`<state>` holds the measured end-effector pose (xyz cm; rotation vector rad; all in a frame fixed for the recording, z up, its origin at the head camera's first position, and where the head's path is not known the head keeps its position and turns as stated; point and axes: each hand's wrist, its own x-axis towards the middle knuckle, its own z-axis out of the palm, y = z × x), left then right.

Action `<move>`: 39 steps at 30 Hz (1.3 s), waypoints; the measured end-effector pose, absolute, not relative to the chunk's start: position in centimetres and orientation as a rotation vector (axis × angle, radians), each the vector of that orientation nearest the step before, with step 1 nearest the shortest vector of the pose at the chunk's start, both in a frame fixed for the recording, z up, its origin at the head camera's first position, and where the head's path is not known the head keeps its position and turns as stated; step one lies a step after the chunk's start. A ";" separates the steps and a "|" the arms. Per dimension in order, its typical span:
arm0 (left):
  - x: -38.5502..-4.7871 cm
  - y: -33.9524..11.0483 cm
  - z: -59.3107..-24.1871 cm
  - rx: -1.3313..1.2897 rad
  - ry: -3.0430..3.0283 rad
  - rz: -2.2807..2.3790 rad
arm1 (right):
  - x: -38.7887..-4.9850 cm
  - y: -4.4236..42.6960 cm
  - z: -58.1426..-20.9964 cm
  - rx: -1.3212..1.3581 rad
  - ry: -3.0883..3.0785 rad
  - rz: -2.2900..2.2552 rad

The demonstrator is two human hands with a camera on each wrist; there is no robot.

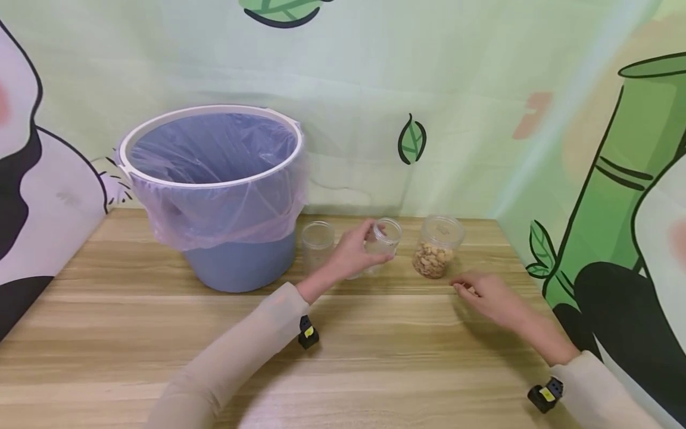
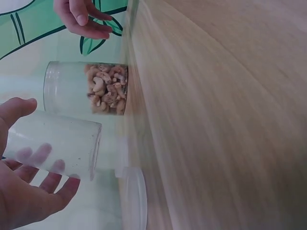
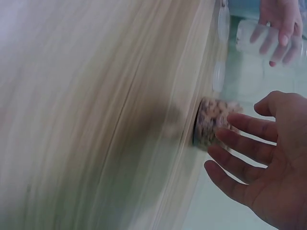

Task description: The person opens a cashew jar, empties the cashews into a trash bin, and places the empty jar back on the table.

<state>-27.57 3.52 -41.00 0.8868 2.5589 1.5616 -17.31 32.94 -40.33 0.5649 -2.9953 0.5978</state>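
Note:
My left hand (image 1: pixel 356 253) grips a clear, empty-looking jar (image 2: pixel 72 139) around its side, thumb on one side and fingers on the other. In the left wrist view the jar's base is off the table and slightly tilted. To its right stands a clear jar partly filled with cashews (image 1: pixel 433 259). My right hand (image 1: pixel 490 298) hovers just right of that cashew jar, fingers loosely bent and holding nothing. Left of my left hand stands another clear jar (image 1: pixel 317 241), partly hidden by the wrist. Translucent lids (image 2: pixel 137 199) lie on the table near the held jar.
A large blue bucket (image 1: pixel 241 265) with a white rim and a pinkish plastic liner stands at the back left. The wooden table (image 1: pixel 364 369) ends at a printed cloth backdrop (image 1: pixel 354 89) behind and at the right.

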 end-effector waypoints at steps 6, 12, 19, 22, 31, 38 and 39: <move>-28.0 4.4 -41.7 0.874 2.557 1.569 | -17.5 33.7 -39.9 0.543 -2.995 0.528; -28.2 5.1 -42.5 0.783 2.526 1.607 | -17.8 33.6 -39.5 0.553 -2.982 0.519; -28.4 5.4 -43.3 0.703 2.541 1.585 | -17.9 33.6 -39.4 0.547 -2.985 0.505; -28.5 5.4 -43.7 0.664 2.550 1.595 | -17.9 33.7 -39.5 0.544 -2.985 0.515; -29.2 5.8 -44.0 0.556 2.599 1.606 | -18.0 33.8 -39.5 0.508 -2.989 0.536; -29.5 5.7 -44.2 0.537 2.591 1.623 | -17.9 33.5 -39.5 0.520 -2.986 0.545; -29.5 5.7 -44.2 0.535 2.590 1.622 | -17.9 33.5 -39.5 0.518 -2.986 0.545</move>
